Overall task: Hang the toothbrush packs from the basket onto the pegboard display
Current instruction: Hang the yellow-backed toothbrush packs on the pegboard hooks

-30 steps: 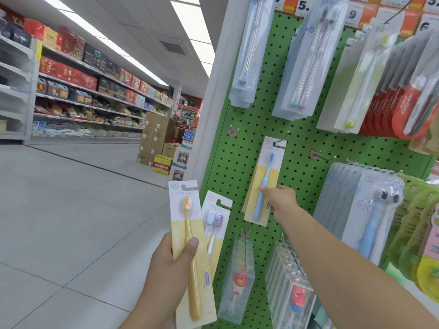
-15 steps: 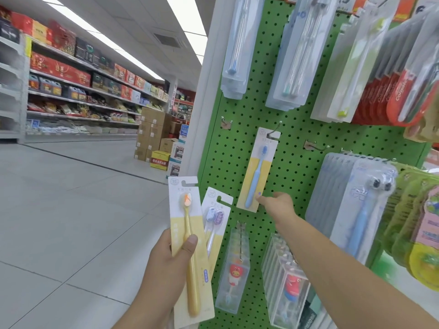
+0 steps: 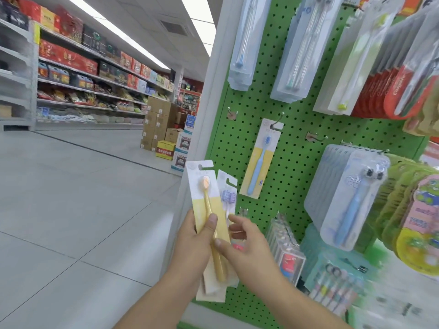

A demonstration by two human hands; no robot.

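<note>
Shop aisle with grey floor tiles (image 3: 71, 210) stretches toward 10 o'clock, lined by stocked shelves (image 3: 78, 74); stacked cardboard boxes (image 3: 156, 124) stand near 11 o'clock; a green pegboard (image 3: 285, 167) fills the side from 12 to 4 o'clock. Near the middle of the board a blue toothbrush pack (image 3: 260, 160) hangs from a hook (image 3: 276, 122), free of both hands; a bare hook (image 3: 314, 137) sits just at its 3 o'clock. At 6 o'clock the left hand (image 3: 193, 243) grips an orange toothbrush pack (image 3: 209, 217) upright, thumb across its front; a purple toothbrush pack (image 3: 228, 193) is fanned just behind it at 2 o'clock. The right hand (image 3: 244, 248) touches the orange pack with its thumb, its other fingers loosely spread and closed on nothing; a clear blister pack with a pale blue brush (image 3: 351, 203) hangs at 3 o'clock.
</note>
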